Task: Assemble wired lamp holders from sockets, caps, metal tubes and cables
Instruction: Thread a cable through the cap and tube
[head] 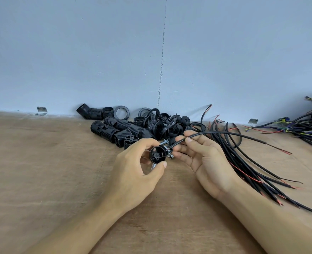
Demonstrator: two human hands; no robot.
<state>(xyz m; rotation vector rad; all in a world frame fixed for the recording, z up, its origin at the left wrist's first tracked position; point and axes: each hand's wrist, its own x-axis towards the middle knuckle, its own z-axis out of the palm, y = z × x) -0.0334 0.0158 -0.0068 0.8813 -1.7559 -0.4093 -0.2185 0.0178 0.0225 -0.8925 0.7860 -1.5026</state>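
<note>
At the far left, a small metal bracket (41,110) is fixed where the wooden table (41,171) meets the pale wall (96,52). Further right, a pile of black threaded sockets (114,126) is heaped against the wall, with a loose ring (121,112) leaned behind it. A mound of black caps (170,123) lies just beside the sockets.

In front of this pile, a single black cap (157,155) is gripped by the left hand (133,169), with thumb and fingers curled round its rim and its hollow side turned toward the camera. A short metal tube (153,166) is seen sticking out below the cap. Whether it is fixed to the cap cannot be told.

A black cable (225,133) is pinched between thumb and forefinger of the right hand (206,160). Its near end is brought to the edge of the cap, while the rest arcs away to the right and ends in a bared red wire.

Under and beside the right hand, a fanned bundle of cables (252,173) is spread on the table. A second bracket (253,121) is fixed at the wall behind it. At the far right, another tangle of wires (309,125) is piled.
</note>
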